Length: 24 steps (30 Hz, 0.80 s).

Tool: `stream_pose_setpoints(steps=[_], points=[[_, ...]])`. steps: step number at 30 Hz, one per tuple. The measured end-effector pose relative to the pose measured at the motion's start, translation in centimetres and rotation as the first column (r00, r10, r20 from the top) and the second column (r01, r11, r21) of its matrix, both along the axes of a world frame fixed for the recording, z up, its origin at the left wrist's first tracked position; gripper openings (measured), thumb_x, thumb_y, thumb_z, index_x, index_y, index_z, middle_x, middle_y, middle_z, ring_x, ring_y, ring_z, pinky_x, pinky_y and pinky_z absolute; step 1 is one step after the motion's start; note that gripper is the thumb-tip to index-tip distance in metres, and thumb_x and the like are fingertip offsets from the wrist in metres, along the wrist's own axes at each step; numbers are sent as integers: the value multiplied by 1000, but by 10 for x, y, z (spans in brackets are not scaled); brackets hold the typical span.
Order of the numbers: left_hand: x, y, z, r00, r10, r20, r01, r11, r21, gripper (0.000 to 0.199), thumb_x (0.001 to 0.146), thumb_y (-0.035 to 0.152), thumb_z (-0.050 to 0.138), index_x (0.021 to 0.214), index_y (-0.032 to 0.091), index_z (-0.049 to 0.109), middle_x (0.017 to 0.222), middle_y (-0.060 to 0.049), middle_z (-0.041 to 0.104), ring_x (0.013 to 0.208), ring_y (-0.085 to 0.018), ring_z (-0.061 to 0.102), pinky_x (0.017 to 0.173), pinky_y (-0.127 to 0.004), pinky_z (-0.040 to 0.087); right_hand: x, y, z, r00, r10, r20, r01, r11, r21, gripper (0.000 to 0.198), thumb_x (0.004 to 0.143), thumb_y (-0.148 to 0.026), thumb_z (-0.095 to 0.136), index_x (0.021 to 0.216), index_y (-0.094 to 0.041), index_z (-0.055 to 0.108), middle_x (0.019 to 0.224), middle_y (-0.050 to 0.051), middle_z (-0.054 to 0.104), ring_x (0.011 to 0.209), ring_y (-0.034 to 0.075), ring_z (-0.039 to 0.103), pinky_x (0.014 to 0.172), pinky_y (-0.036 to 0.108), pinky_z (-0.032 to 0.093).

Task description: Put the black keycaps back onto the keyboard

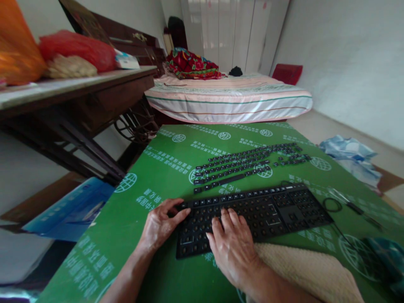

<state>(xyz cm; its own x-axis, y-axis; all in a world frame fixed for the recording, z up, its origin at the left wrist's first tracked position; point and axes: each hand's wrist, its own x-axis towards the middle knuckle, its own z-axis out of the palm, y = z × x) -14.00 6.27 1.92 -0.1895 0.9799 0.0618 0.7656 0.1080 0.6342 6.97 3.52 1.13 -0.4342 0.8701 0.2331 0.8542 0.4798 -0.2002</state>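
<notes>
A black keyboard (202,219) lies slightly angled on the green board. Its top row of keycaps (232,197) is in place, while most of the area below shows bare key stems. My left hand (162,223) grips the keyboard's upper left corner, thumb on top and fingers at the back edge. Across the middle of the keyboard rests my right hand (232,237), its fingers stretched forward over the bare stems and holding nothing that I can see. Behind the keyboard, loose black keycaps (233,179) are laid out in rows, with a smaller group (293,160) to the right.
A beige cloth (309,269) lies under my right forearm. To the right are a screwdriver (355,207), the keyboard cable (333,205) and a dark green bundle (386,256). A side table (126,78) with bags stands left; a bed (227,99) is beyond.
</notes>
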Motion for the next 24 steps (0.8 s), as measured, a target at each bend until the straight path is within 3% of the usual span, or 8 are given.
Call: stream_pose_setpoints(steps=[10, 24], points=[[-2, 1, -1, 999, -12, -32, 13, 1000, 9, 52, 68, 63, 58, 94, 20, 70, 72, 0, 69, 60, -16, 64, 61, -28, 51, 1, 1, 3, 1000, -21, 23, 23, 997, -77, 36, 92, -33, 44, 113, -12, 64, 124, 21, 58, 114, 33, 52, 91, 51, 41], [-10, 2, -12, 999, -27, -22, 27, 1000, 0, 49, 68, 62, 59, 97, 23, 68, 77, 1, 69, 66, -16, 64, 62, -26, 50, 0, 3, -1, 999, -36, 40, 34, 998, 58, 35, 90, -33, 47, 107, -10, 67, 116, 22, 62, 108, 34, 57, 89, 48, 45]])
